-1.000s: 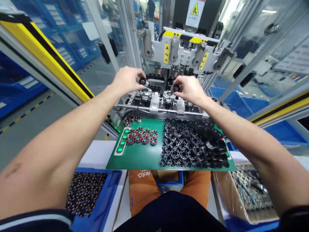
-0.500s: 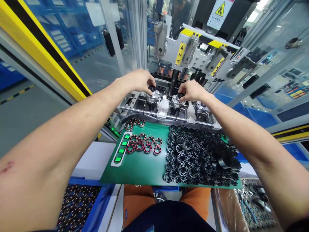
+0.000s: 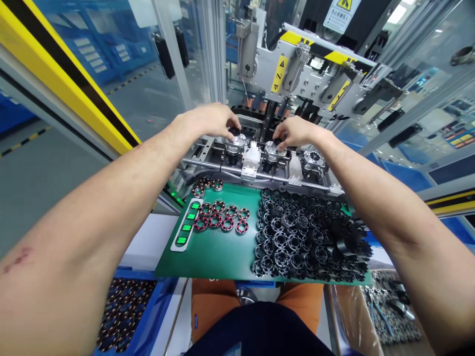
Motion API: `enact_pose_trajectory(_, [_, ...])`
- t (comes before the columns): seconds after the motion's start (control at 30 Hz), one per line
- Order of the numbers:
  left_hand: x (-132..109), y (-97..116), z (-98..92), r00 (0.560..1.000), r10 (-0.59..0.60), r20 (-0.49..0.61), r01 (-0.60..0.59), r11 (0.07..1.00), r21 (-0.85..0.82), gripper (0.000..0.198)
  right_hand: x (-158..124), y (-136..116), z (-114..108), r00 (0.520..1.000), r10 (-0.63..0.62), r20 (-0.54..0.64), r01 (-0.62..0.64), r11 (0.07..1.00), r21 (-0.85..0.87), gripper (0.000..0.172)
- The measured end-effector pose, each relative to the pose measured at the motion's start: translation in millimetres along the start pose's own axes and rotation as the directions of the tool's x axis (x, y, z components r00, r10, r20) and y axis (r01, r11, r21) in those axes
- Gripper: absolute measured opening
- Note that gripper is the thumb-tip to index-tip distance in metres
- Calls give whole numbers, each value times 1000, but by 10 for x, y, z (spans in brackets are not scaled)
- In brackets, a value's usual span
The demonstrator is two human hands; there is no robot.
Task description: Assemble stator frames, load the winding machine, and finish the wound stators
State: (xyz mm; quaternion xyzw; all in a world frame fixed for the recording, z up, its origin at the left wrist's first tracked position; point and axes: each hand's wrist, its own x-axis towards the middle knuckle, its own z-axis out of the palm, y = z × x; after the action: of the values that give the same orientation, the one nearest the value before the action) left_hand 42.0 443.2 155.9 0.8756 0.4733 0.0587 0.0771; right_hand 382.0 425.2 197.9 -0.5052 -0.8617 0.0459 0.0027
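At the left metal fixture (image 3: 236, 144), my left hand (image 3: 218, 120) pinches a black stator core (image 3: 235, 131) between thumb and fingertips, low over the fixture's top. My right hand (image 3: 299, 132) grips another black stator core (image 3: 276, 142) at the middle fixture (image 3: 273, 152); the fingers hide part of it. How deep either core sits in its fixture I cannot tell. Just right of that hand, a third fixture (image 3: 313, 158) bears a dark toothed ring. Several copper-wound stators (image 3: 227, 224) lie on the green board (image 3: 215, 257) in front of me.
Stacked bare black stator cores (image 3: 295, 242) cover the board's right half. A white strip with green-lit buttons (image 3: 186, 225) lies at its left. Above the fixtures hangs the winding machine's head (image 3: 311, 79). A blue bin (image 3: 148, 316) of wound stators stands lower left.
My right hand has shifted slightly left and up, and more of the third fixture shows beside it. The left hand still grips its core. The camera view has tilted slightly.
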Motion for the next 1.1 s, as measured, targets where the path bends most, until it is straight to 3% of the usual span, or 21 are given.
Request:
enact_pose_trajectory(0.07, [-257, 104, 225, 988, 24, -155, -20, 999, 29, 70, -130, -85, 102, 1000, 13, -17, -13, 1000, -10, 44])
enact_pose_trajectory(0.13, [-527, 243, 469, 959, 33, -281, -35, 999, -2, 81, -339, -219, 308, 998, 25, -54, -26, 999, -20, 57])
enact_pose_trajectory(0.27, [-802, 450, 781, 954, -4, -299, -39, 990, -138, 76, -748, -476, 769, 994, 69, -90, -71, 997, -23, 97])
enact_pose_trajectory(0.4, [-805, 507, 779, 937, -50, -346, -11, 985, -170, 81, -789, -557, 809, 993, 109, -33, -110, 994, -12, 105])
enact_pose_trajectory(0.53, [-830, 547, 732, 929, -90, -358, 29, 985, -171, 74, -729, -612, 682, 988, 140, -67, -139, 990, 14, 101])
enact_pose_trajectory(0.73, [-862, 590, 715, 926, -99, -365, 38, 984, -171, 74, -759, -739, 787, 978, 189, -83, -185, 981, 54, 97])
enact_pose_trajectory(0.9, [-844, 567, 704, 932, -113, -346, 55, 983, -173, 65, -870, -458, 568, 974, 199, -106, -193, 979, 65, 99])
enact_pose_trajectory(1.0, [-820, 529, 731, 929, -93, -358, 28, 983, -182, 73, -1155, -135, 480, 937, 275, -214, -270, 961, 50, 87])
enact_pose_trajectory(1.1, [-792, 494, 767, 924, -88, -371, 11, 979, -204, 76, -1491, 168, 518, 920, 321, -225, -323, 946, 30, 68])
